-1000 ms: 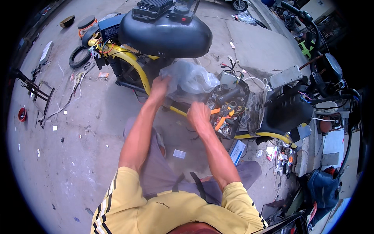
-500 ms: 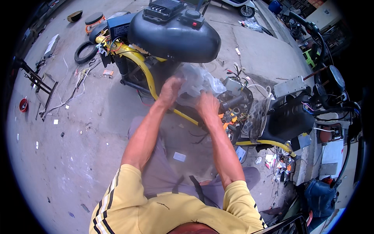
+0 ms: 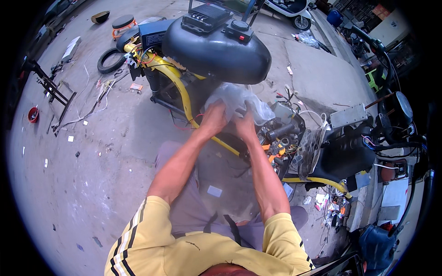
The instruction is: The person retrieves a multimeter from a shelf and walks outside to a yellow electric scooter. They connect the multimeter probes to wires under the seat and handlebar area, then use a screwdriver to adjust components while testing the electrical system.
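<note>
A thin, clear plastic bag (image 3: 261,109) is bunched between my hands, just below the black scooter seat (image 3: 212,53). My left hand (image 3: 214,118) is closed on the bag's left side, with its fingertips partly hidden by the film. On the bag's near right edge my right hand (image 3: 244,125) is closed too, and its fingers are also partly covered. Both hands are above the yellow frame (image 3: 185,99) of the stripped scooter. Whatever is inside the bag, if anything, I cannot make out.
To the right are an open bay with wires and orange-handled tools (image 3: 277,148), a metal box (image 3: 348,115) and a black front panel (image 3: 343,148). A black controller (image 3: 207,17) rests on the seat. A tyre (image 3: 109,61) and a stool (image 3: 123,22) stand at far left.
My hands have come closer together, the left one shifting right against the bag. The bag has bunched up between them. The whole view has shifted slightly.
</note>
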### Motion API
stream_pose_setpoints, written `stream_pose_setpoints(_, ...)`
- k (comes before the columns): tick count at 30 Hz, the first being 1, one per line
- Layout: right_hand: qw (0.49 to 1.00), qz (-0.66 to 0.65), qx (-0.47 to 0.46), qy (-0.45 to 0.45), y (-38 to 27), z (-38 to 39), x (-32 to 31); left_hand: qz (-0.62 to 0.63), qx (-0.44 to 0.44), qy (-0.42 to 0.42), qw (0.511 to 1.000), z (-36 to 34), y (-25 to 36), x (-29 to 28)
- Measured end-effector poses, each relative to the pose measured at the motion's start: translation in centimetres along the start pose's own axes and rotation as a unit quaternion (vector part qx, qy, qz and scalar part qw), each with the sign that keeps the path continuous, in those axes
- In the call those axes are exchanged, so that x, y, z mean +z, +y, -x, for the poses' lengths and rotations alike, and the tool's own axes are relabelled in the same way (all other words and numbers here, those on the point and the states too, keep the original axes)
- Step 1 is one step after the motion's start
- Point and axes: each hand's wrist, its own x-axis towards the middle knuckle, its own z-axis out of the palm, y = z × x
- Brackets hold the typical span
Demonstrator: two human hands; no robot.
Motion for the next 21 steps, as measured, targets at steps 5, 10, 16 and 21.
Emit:
stream_pose_setpoints(5, 0.981, -0.146, 0.124, 0.008, -0.4, -0.5, -1.0, -0.204, -0.105, -0.006, 0.973, 0.0, -0.1, 0.8)
stream_pose_setpoints(10, 0.967, -0.190, 0.171, 0.027, -1.0, -2.2, -0.6, -0.231, -0.208, -0.023, 0.950, -0.6, -0.7, 2.7)
stream_pose_setpoints(16, 0.964, -0.169, 0.202, 0.041, 0.5, -5.4, 0.2, -0.140, -0.134, -0.014, 0.981, -0.4, -0.7, 2.8)
stream_pose_setpoints(21, 0.965, -0.140, 0.216, 0.053, 0.7, -5.6, 0.2, -0.080, -0.151, 0.086, 0.982, -0.3, -3.5, 4.1)
